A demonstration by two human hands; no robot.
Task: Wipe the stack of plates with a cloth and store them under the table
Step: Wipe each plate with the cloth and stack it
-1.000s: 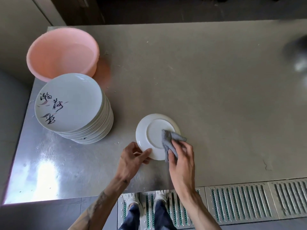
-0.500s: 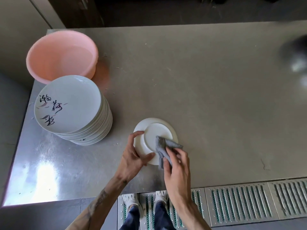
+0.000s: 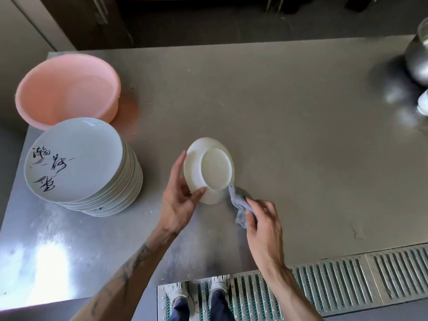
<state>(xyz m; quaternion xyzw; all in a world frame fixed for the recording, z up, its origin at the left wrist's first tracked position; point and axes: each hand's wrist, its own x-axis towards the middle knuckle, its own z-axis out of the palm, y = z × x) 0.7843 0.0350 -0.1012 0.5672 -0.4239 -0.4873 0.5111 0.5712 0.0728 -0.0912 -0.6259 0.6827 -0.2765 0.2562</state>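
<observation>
A small white plate (image 3: pixel 209 169) is tilted with its underside toward me over the steel table (image 3: pixel 289 140). My left hand (image 3: pixel 179 200) grips its lower left rim, thumb across the base. My right hand (image 3: pixel 264 218) pinches a grey cloth (image 3: pixel 240 203) just below and right of the plate; the cloth's tip reaches the plate's lower right edge. A tall stack of white plates (image 3: pixel 81 167) with black calligraphy on the top one stands at the table's left.
A pink plastic basin (image 3: pixel 67 89) sits behind the stack at the far left corner. Shiny metal vessels (image 3: pixel 416 61) stand at the right edge. A slatted floor grate (image 3: pixel 335 281) runs along the near side, where my shoes show.
The plate has been lifted and tilted up by my left hand. My right hand with the cloth has slid off the plate's base, down and to the right.
</observation>
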